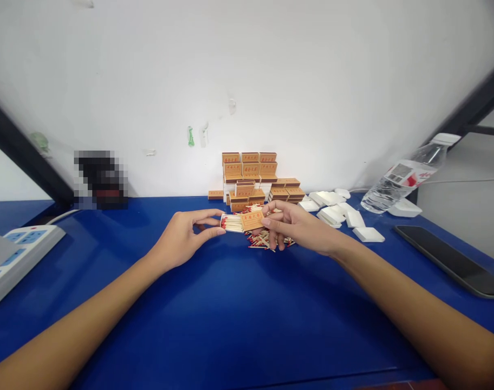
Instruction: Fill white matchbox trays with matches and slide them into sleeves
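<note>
Between my two hands is a matchbox, partly slid apart. My left hand (190, 235) pinches the outer end of its white inner tray (231, 222), which is filled with red-tipped matches. Thumb and fingers of my right hand (290, 225) grip the orange printed sleeve (252, 220), which covers the tray's right part. A loose heap of matches (263, 240) lies on the blue table beneath and behind my right hand, partly hidden by it. Just behind, several matchboxes (250, 169) stand stacked against the wall, with more boxes (287, 194) to their right.
White empty trays (332, 214) lie scattered to the right. Beyond them a clear bottle (409, 173) leans, and a dark phone (450, 260) lies on the blue table (214, 325). At left are a white power strip (31, 246) and a blurred dark object (103, 179).
</note>
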Available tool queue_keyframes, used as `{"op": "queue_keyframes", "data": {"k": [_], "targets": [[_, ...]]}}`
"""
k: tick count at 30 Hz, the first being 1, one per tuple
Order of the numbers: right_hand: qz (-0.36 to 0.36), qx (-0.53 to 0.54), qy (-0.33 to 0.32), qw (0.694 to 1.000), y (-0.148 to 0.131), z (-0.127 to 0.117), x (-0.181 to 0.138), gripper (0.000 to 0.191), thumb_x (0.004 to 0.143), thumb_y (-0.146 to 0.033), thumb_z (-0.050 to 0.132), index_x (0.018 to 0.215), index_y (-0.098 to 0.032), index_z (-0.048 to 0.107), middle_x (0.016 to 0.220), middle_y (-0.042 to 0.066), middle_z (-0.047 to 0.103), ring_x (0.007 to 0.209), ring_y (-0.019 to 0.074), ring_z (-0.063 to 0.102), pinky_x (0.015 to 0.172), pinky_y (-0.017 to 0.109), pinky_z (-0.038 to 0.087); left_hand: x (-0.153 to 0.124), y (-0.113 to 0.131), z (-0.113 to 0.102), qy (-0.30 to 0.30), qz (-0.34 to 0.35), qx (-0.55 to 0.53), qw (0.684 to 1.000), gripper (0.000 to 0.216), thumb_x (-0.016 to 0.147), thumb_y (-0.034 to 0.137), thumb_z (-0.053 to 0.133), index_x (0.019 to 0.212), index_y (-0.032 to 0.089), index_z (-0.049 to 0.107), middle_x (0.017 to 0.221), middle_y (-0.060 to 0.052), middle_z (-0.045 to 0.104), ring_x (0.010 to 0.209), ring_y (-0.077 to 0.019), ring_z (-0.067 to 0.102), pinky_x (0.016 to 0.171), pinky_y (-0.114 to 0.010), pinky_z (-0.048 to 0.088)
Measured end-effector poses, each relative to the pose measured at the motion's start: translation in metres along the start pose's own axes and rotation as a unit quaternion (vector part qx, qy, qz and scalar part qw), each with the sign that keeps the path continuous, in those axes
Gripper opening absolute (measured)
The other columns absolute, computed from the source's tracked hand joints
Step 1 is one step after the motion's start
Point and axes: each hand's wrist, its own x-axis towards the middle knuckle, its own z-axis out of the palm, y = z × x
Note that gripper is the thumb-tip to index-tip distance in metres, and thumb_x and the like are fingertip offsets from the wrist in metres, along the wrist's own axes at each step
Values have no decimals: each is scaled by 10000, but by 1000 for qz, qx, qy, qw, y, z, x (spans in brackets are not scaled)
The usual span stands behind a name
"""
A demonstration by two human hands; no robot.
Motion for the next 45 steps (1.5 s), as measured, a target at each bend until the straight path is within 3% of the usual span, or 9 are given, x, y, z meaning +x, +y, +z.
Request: {"op": "queue_keyframes", "data": {"k": [5,11,16,21,24,27,34,42,45], "targets": [[17,-15,29,999,-6,1,-4,415,952,-506,701,1171,-227,485,723,16,748,587,163,668,542,283,518,0,3,0,-4,0,-8,1000,339,900,409,762,1198,247,748,1053,-25,833,923,-234,781,876,-354,583],[0,-8,-14,1000,-7,4,-4,473,990,-490,653,1349,-204,538,990,90,778,662,157,691,534,285,544,0,4,-1,10,0,-7,1000,308,902,391,759,1169,236,754,1044,-27,832,913,-230,783,857,-346,587],[-6,-1,-18,1000,-7,10,-4,508,1044,-522,551,1423,-184,554,918,70,738,672,152,680,542,274,556,-2,6,2,-8,-2,-23,1000,337,897,387,780,1204,251,744,1067,-14,831,939,-225,784,889,-342,587],[-4,85,58,995,0,41,-5,632,1080,-565,412,1595,-207,336,1044,122,702,856,219,713,598,321,619,-9,15,15,5,-21,-64,998,380,848,389,836,1182,229,751,1035,-19,835,964,-234,790,938,-352,595],[-6,140,51,989,2,62,-8,720,1068,-606,399,1663,-275,163,1154,140,665,981,251,699,634,349,643,-14,21,21,17,-15,-77,997,406,841,398,844,1194,218,752,1021,-25,837,948,-238,794,940,-361,601],[2,165,38,985,2,70,-10,761,1056,-641,391,1674,-299,108,1135,135,648,982,256,697,612,342,633,-15,23,22,23,0,-72,997,396,852,377,837,1208,223,755,1009,-21,838,896,-224,795,928,-362,603],[7,169,99,981,1,69,-9,642,1054,-615,426,1591,-276,333,1094,120,642,876,220,690,563,301,605,-12,20,22,43,-3,-70,997,402,835,379,850,1192,219,758,980,-30,839,869,-228,794,867,-360,618],[2,168,53,984,-2,78,-14,653,1059,-591,436,1609,-273,285,1017,100,646,891,233,695,561,305,598,-15,26,23,34,-4,-100,994,359,824,384,863,1140,226,794,978,-25,839,874,-235,798,852,-350,624],[1,157,76,985,-2,75,-13,635,1052,-564,475,1594,-272,320,1006,94,653,839,223,688,521,294,571,-14,25,23,35,-5,-104,994,396,839,395,846,1191,225,782,996,-41,838,889,-248,797,843,-365,628]]}}
